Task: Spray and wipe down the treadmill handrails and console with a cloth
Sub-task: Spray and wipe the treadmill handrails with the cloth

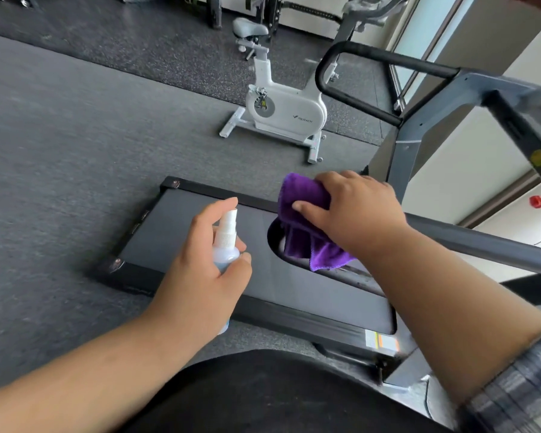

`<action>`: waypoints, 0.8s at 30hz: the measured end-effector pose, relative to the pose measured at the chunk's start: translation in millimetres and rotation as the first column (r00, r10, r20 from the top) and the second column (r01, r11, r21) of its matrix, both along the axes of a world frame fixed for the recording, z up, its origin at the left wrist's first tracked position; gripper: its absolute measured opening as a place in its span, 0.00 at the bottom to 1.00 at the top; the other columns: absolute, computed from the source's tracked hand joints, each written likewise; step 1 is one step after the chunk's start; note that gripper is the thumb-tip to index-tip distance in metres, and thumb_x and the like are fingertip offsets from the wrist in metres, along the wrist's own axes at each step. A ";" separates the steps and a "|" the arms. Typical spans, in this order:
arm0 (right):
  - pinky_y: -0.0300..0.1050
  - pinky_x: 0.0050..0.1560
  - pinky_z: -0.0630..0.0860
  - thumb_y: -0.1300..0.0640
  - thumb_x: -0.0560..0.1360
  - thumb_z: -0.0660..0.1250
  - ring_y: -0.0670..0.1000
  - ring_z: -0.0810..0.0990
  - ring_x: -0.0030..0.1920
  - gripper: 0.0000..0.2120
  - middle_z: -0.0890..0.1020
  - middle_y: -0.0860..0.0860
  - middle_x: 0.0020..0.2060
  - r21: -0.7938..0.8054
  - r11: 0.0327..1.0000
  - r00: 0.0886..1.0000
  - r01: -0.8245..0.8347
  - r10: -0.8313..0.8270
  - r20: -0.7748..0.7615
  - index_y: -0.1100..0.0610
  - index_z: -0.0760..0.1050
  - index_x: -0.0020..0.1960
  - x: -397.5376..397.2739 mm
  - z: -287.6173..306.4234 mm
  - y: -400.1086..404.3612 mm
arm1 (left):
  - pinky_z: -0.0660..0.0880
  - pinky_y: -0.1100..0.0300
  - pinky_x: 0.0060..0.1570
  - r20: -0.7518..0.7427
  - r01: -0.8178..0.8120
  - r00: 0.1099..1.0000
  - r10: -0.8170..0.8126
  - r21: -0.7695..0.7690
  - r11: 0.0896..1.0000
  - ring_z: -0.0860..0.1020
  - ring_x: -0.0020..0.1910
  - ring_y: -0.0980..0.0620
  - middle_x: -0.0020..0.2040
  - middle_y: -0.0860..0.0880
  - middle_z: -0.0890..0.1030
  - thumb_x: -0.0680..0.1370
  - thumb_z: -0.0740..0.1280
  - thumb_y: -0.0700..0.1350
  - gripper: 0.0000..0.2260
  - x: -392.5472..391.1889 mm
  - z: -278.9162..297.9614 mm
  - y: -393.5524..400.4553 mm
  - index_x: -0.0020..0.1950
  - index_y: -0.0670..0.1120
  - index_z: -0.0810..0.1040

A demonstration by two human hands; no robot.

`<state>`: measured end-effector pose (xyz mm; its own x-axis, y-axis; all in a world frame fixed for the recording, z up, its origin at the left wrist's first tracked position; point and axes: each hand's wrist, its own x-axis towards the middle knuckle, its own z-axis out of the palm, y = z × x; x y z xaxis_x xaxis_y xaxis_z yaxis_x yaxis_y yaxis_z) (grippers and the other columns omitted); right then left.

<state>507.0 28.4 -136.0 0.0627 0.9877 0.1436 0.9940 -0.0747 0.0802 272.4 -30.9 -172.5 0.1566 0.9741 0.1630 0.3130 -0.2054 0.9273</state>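
I am looking down over the treadmill (297, 289), its grey belt lying across the lower middle of the view. My left hand (200, 270) is gripping a small spray bottle (227, 242), fingers curled round its pale blue body, the forefinger lifted above the white nozzle, which is pointing up and to the right. My right hand (353, 210) is clutching a purple cloth (303, 226), thumb and fingers clamped on the bunched fabric while a loose end is hanging below the palm. The cloth is sitting over the near end of a dark handrail (481, 245) that is running off to the right edge; I cannot tell how firmly it is pressing on the rail. The other handrail (384, 60) is looping above, well apart from both hands, joining the grey frame at the right. A white exercise bike (285, 110) is standing on the dark floor (75, 120) beyond the belt.
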 end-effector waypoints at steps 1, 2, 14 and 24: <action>0.53 0.52 0.71 0.24 0.72 0.52 0.58 0.79 0.54 0.30 0.80 0.48 0.52 0.026 0.999 1.000 0.021 -0.021 0.018 0.44 0.75 0.57 -5.4 -1.5 0.5 | 0.72 0.70 0.39 0.001 -0.002 1.000 0.002 -0.001 1.000 0.77 0.44 0.55 0.48 0.58 0.78 0.76 0.67 0.39 0.31 -3.7 -1.4 -2.5 0.59 0.76 0.62; 0.53 0.50 0.68 0.26 0.74 0.52 0.58 0.79 0.53 0.28 0.80 0.49 0.51 0.037 0.999 0.998 0.034 -0.036 0.049 0.45 0.75 0.56 -12.6 -2.4 1.4 | 0.72 0.69 0.39 0.001 -0.003 1.000 0.003 -0.003 1.000 0.77 0.43 0.54 0.47 0.57 0.78 0.76 0.67 0.39 0.31 -6.9 -2.9 -4.9 0.59 0.75 0.62; 0.64 0.74 0.53 0.49 0.81 0.59 0.62 0.64 0.71 0.21 0.71 0.55 0.68 -0.385 0.903 0.709 -0.190 0.397 0.583 0.54 0.69 0.72 -92.7 -52.6 6.3 | 0.71 0.71 0.41 -0.033 -0.010 0.999 0.010 0.014 1.000 0.78 0.45 0.56 0.48 0.59 0.78 0.76 0.68 0.38 0.33 -24.0 -0.9 -16.8 0.58 0.78 0.62; 0.61 0.71 0.58 0.38 0.70 0.72 0.57 0.68 0.69 0.34 0.72 0.47 0.68 -0.093 0.995 1.000 -0.019 0.018 -0.012 0.40 0.65 0.73 -5.9 5.2 -16.9 | 0.71 0.74 0.39 -0.070 0.092 0.993 -0.093 -0.018 0.996 0.77 0.45 0.57 0.49 0.60 0.78 0.76 0.68 0.37 0.35 -18.3 12.8 -17.1 0.54 0.81 0.62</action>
<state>501.1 11.5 -130.8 0.0456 0.9977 0.0500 0.9960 -0.0493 0.0751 254.1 -48.0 -159.8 0.2571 0.9571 0.1340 0.3576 -0.2230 0.9068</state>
